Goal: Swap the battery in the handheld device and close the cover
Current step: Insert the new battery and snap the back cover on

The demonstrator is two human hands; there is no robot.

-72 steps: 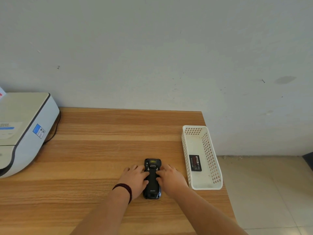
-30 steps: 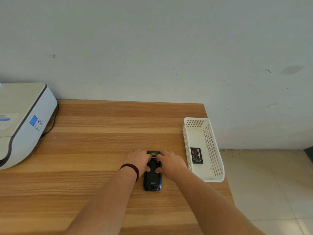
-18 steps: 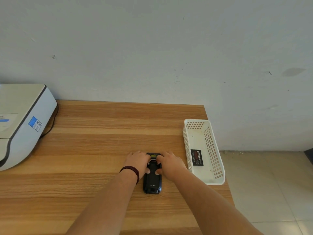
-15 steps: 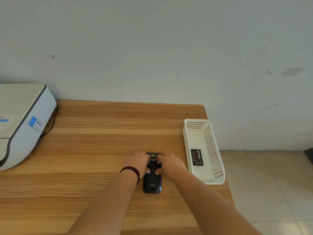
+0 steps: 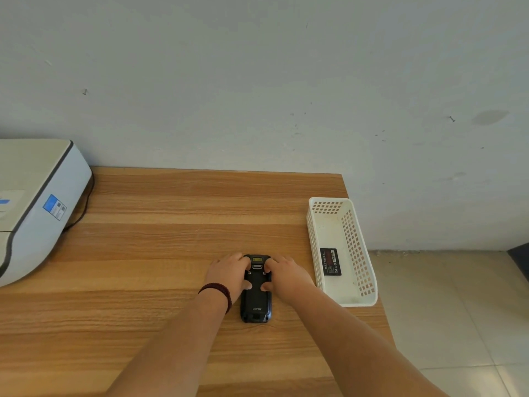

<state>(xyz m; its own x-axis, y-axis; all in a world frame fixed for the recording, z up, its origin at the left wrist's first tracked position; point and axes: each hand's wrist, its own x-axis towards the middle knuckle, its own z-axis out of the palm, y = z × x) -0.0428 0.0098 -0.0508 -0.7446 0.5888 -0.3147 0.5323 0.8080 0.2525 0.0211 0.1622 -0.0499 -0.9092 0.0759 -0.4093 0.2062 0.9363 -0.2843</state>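
Two hands press on one black handheld device (image 5: 256,293) lying back-up on the wooden table (image 5: 148,253). At the far left sits a white printer (image 5: 37,207) with a dark cable behind it. The left hand (image 5: 229,275) — a dark bead bracelet (image 5: 218,292) on its wrist — grasps the device's left edge, thumb on its back. The right hand (image 5: 287,275) grips the right edge likewise. Just beside it, a white basket (image 5: 359,253) holds a black battery (image 5: 330,262) lying flat — near the table's right edge.
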